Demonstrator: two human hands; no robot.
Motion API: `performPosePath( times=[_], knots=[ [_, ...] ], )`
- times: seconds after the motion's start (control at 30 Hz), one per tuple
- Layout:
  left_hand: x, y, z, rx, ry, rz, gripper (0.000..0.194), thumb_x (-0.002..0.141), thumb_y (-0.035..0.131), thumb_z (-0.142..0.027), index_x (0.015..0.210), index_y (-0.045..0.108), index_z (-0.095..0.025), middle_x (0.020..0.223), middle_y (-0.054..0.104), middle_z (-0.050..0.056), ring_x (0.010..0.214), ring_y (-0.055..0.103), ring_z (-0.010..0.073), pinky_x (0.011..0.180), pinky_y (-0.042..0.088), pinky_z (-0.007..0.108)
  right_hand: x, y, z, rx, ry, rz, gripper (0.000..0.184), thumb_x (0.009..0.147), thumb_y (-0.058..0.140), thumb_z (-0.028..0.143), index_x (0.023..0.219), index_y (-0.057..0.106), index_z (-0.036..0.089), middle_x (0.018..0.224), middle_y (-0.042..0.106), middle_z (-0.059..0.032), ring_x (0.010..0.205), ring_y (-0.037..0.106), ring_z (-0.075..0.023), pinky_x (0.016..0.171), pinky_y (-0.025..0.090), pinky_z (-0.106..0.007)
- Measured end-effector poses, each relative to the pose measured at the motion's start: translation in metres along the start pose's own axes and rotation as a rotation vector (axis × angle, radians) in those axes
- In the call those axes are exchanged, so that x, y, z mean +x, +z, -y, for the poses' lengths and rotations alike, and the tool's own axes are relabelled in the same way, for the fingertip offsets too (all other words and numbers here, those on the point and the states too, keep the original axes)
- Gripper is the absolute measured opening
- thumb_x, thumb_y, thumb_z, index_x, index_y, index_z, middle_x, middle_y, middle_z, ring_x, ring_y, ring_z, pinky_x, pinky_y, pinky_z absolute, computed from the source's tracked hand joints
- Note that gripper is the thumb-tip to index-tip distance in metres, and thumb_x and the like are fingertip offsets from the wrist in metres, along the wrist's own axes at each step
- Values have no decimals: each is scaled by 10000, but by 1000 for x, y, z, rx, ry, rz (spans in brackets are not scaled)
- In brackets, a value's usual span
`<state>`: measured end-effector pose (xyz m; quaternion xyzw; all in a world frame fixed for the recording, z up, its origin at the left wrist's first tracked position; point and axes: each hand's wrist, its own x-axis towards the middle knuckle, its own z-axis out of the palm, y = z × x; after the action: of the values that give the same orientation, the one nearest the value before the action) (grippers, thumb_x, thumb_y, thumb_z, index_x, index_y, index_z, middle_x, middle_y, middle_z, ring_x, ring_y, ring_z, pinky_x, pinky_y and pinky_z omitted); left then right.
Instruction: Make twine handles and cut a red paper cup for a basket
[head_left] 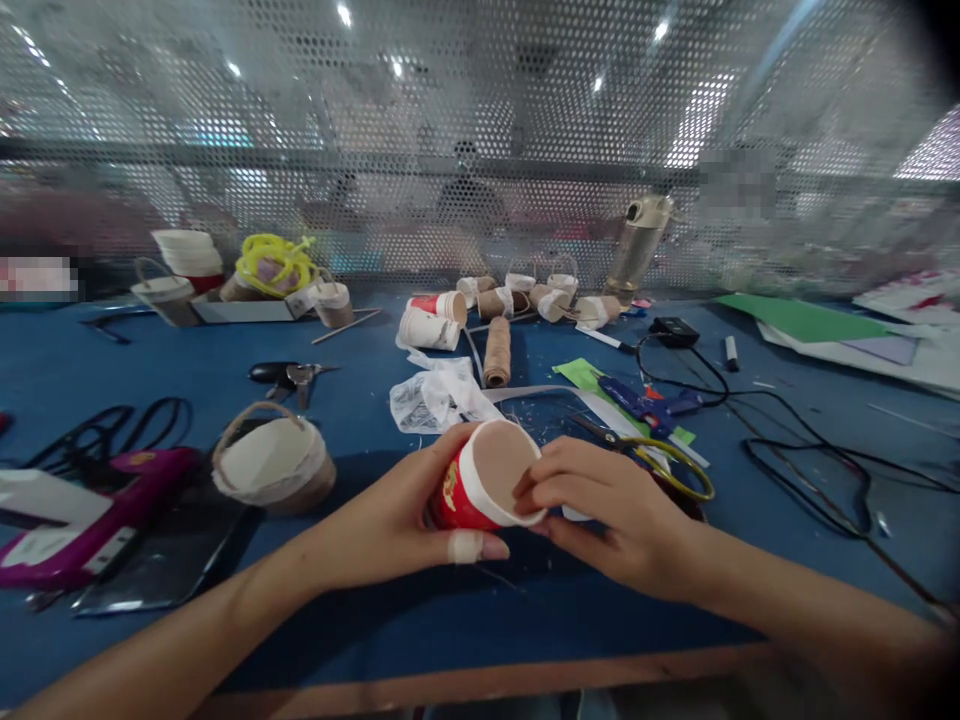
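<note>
Left of frame: handled basket (311, 488), apparently finished. Centre: left hand (420, 510) curled firmly round tilted red paper cup (466, 497), visible side uncovered, no handle; judged early stage. Right of centre: right hand (622, 510), fingers bunched at cup's lip; pinch unclear.

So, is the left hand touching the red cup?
Touching: in the head view, the left hand wraps around the side of the red cup.
</note>
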<state>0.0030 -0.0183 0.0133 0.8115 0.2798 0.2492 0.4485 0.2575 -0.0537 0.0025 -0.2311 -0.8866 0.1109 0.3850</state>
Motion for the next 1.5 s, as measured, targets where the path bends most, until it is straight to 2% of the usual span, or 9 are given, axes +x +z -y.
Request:
performPosePath(
  times=[0.37,0.43,0.53,0.63,0.77,0.93,1.1,1.3,1.5],
  knots=[
    [-1,-3,6,381,228,129,805,859,822,-371,1519,364,-311,1455,608,106,1296,626,311,1103,502,426,-10,7,-2,-234,-129,122,148,975,559,105,1026,688,156,1020,753,-95,996,657,-228,924,592,-382],
    [0,-3,7,443,237,58,733,889,773,-357,1500,371,-302,1451,607,108,1300,621,315,1104,500,438,-9,6,-2,-257,-102,87,177,974,565,96,1085,683,169,1078,746,-100,1054,663,-238,951,586,-394],
    [4,-6,10,538,161,-196,681,907,724,-353,1490,384,-266,1462,592,131,1316,605,347,1093,508,467,-7,1,-2,-252,32,-74,252,987,574,104,1189,653,233,1197,723,-113,1123,673,-242,980,575,-431],
    [6,-11,14,717,110,-382,749,908,697,-294,1560,328,-259,1488,557,151,1337,571,385,1080,508,523,-5,-3,-5,-242,138,-155,229,1003,576,129,1166,657,269,1128,735,-101,1057,694,-244,922,581,-440],
    [8,-14,18,1077,129,-369,780,917,616,-126,1605,291,-295,1421,555,161,1284,579,399,1047,502,581,-8,3,-8,-170,89,78,121,1029,599,231,1087,698,192,1001,751,-82,949,676,-225,858,576,-404],
    [7,-15,16,1369,56,-336,643,963,481,-48,1559,432,-284,1434,531,191,1260,567,434,1016,490,620,-14,22,3,-154,20,287,309,1011,643,422,1108,723,140,1119,729,-101,1057,644,-249,928,553,-429],
    [5,-17,21,1338,40,-349,647,933,484,-7,1517,506,-284,1491,508,176,1347,518,437,1120,409,666,-17,26,7,-210,53,330,184,1038,588,279,1072,724,161,1104,721,-74,1041,624,-224,922,524,-400],
    [8,-12,24,1306,81,-299,396,1007,552,-221,1386,618,-128,1462,522,260,1354,508,478,1072,460,660,-21,26,6,-440,11,303,138,977,587,106,968,720,141,959,718,-71,846,609,-233,728,474,-393],
    [10,-10,21,1311,157,-282,371,1015,524,-173,1350,654,-79,1459,544,273,1398,478,474,1103,439,654,-20,25,17,-626,-50,333,170,925,561,68,880,711,133,850,692,-94,710,573,-244,591,413,-388]
  ],
)
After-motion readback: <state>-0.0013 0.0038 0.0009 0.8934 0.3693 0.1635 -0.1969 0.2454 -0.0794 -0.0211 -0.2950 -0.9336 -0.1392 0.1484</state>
